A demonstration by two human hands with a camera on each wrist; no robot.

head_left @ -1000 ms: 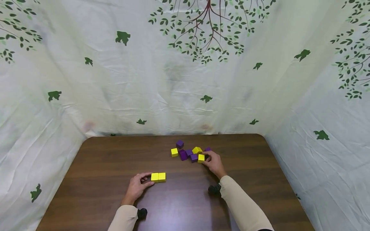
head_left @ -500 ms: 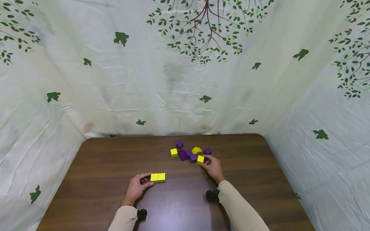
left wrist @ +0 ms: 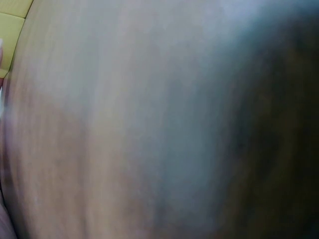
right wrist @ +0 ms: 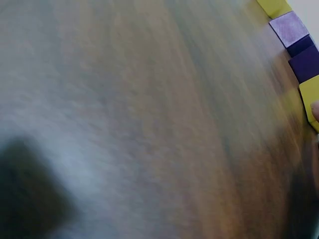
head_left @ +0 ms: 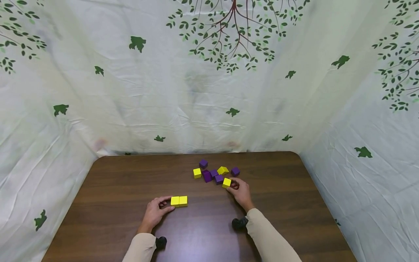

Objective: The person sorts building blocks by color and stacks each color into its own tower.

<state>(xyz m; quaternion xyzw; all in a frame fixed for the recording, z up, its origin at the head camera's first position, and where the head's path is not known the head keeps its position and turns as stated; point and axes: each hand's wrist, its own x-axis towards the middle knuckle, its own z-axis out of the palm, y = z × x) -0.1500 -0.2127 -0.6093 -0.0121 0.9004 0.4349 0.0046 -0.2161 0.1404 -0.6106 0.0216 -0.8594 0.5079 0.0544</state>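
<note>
My left hand [head_left: 155,213] pinches the left one of two yellow cubes [head_left: 179,201] standing side by side, thumb at its near side and index finger at its far side. In the left wrist view part of a yellow cube [left wrist: 10,37] shows at the upper left edge. My right hand [head_left: 241,191] pinches another yellow cube [head_left: 226,183] between thumb and index finger, just in front of a loose group of cubes. A purple cube [head_left: 219,179] sits close to the left of that held cube. The right wrist view catches the held yellow cube [right wrist: 310,97] and a fingertip at its right edge.
Several purple cubes lie in the group, one at the back [head_left: 203,163] and one at the right [head_left: 235,171]. Two more yellow cubes lie there, at the left [head_left: 197,173] and behind [head_left: 223,170]. The brown wooden table [head_left: 131,182] ends at a leaf-patterned cloth [head_left: 196,120].
My right hand has drawn its yellow cube slightly toward me, away from the group, and the purple cube at the right now shows fully. The left hand keeps its place.
</note>
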